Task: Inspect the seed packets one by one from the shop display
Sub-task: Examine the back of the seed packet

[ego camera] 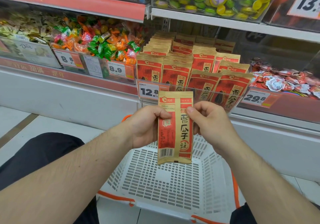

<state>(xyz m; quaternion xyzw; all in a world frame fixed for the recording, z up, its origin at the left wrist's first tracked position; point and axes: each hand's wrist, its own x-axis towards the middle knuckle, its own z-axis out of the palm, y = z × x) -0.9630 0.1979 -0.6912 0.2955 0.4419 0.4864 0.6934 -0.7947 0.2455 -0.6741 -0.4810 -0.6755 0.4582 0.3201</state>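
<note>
A tan and red seed packet (180, 137) is held upright in front of me, its back with a barcode facing the camera. My left hand (147, 126) grips its left edge with thumb on the front. My right hand (211, 121) pinches its right edge near the top. Behind it, several matching seed packets (204, 71) stand in rows in a clear display bin (194, 92) on the shelf.
A white perforated shopping basket (164, 185) with orange handles sits on the floor below my hands. Bins of wrapped sweets (97, 45) fill the shelf to the left, red-white snacks (285, 81) to the right. Price tags line the shelf edge.
</note>
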